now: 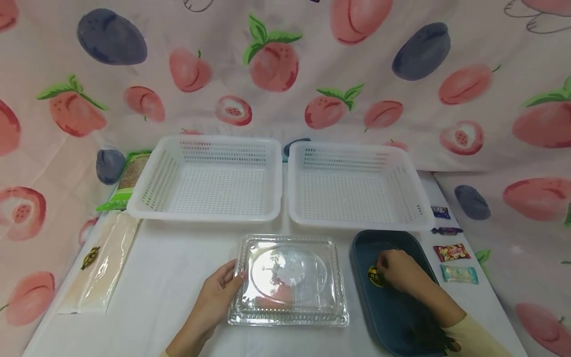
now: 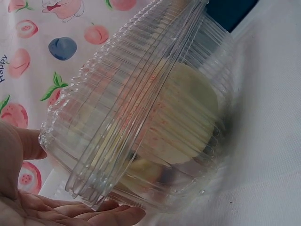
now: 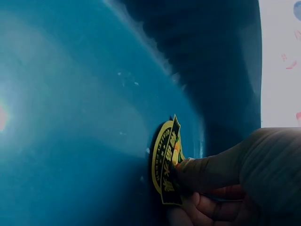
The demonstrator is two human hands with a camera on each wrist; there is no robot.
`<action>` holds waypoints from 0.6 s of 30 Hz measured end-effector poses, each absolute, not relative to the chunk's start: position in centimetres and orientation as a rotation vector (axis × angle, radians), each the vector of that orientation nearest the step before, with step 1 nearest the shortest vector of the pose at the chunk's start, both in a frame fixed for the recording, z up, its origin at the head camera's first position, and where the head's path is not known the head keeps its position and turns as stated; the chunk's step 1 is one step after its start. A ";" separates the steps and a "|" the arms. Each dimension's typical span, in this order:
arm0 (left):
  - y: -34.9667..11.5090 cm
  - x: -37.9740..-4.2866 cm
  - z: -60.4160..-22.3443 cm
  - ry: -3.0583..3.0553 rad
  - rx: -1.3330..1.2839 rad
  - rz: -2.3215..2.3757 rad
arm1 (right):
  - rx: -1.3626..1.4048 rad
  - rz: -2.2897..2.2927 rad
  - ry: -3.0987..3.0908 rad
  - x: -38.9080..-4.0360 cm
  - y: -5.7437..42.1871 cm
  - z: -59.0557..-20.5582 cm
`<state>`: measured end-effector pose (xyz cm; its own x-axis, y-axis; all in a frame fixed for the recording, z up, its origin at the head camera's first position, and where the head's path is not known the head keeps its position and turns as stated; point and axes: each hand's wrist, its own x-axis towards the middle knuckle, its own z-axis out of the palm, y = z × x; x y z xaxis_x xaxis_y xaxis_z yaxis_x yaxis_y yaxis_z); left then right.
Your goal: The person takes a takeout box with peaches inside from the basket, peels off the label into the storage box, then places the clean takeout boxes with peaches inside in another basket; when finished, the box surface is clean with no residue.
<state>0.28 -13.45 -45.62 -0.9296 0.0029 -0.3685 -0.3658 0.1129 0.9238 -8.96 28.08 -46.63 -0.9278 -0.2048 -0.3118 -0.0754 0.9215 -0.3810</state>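
Observation:
My left hand point(image 1: 213, 296) holds the left edge of a clear plastic clamshell box point(image 1: 294, 312), thumb near the top rim and fingers lower down. The box's lid is down. Through its ribbed side in the left wrist view shows a round, pale yellow fruit point(image 2: 186, 117) with reddish streaks, and a smaller yellowish shape lies below it. To the right, over a dark blue tray point(image 1: 385, 320), my right hand point(image 1: 403, 271) pinches a black and gold label sticker point(image 3: 162, 165) between thumb and fingers, close against the tray's inner surface.
Two white perforated baskets point(image 1: 209, 216) point(image 1: 357, 224) stand side by side behind the box. On the left lie a long pale packet point(image 1: 100, 267) and a green bag point(image 1: 129, 181). Several small wrapped sweets point(image 1: 459, 274) line the right edge. Fruit-printed cloth point(image 1: 285, 114) hangs behind.

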 end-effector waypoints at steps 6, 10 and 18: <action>-13.4 0.3 -45.7 2.124 -0.362 1.892 | -0.232 -0.468 2.741 -9.1 27.8 -46.6; -13.4 0.3 -45.7 2.124 -0.359 1.894 | -0.234 -0.399 2.753 -9.0 27.6 -46.5; -13.4 0.2 -45.8 2.134 -0.348 1.865 | -0.182 -0.268 2.818 -9.0 27.6 -46.1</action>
<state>0.25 -13.45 -45.77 -0.9304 0.0059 -0.3665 -0.3624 0.1352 0.9221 -8.98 27.58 -46.11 -0.9459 -0.1531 -0.2861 -0.0963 0.9745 -0.2029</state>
